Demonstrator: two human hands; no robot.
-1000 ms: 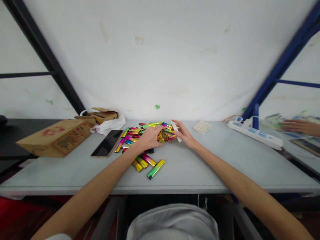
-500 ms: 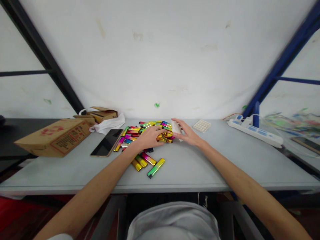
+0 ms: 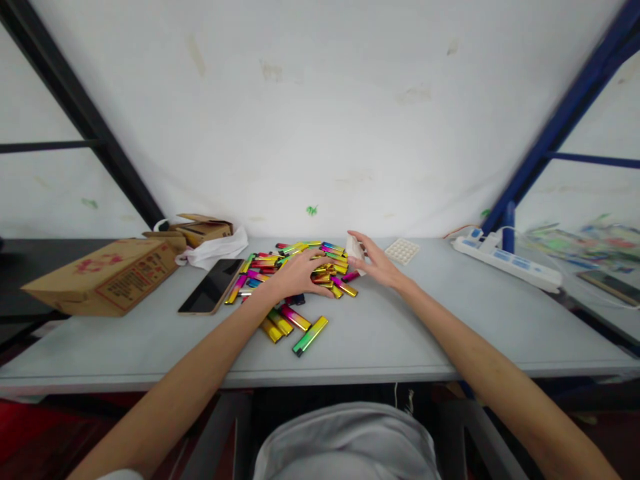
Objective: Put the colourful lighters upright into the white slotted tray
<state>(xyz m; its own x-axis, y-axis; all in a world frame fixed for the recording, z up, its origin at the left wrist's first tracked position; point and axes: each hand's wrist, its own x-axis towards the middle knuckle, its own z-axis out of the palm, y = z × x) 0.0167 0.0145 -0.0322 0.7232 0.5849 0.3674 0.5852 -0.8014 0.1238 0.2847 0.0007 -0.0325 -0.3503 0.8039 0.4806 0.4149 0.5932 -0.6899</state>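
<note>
Shiny metallic lighters (image 3: pixel 300 316) in yellow, green, pink and blue lie heaped on the grey table. My left hand (image 3: pixel 299 275) rests over the right part of the heap, its fingers spread around several gold lighters (image 3: pixel 324 272) without clearly gripping them. Pinched upright in my right hand (image 3: pixel 376 263) is a whitish, translucent flat piece (image 3: pixel 355 249), at the heap's right edge. A green and yellow lighter (image 3: pixel 310 336) lies apart at the near side. To the right, a white tray with round cells (image 3: pixel 402 251) lies flat.
A dark-screened phone or tablet (image 3: pixel 212 287) lies left of the heap. Behind it are a white cloth (image 3: pixel 216 249) and an open carton (image 3: pixel 204 230). A long cardboard box (image 3: pixel 107 273) sits far left, a white power strip (image 3: pixel 507 262) at right.
My left hand has loosened and its fingers have spread; gold lighters beneath it now lie scattered further right. My right hand has lifted slightly with the whitish piece.
</note>
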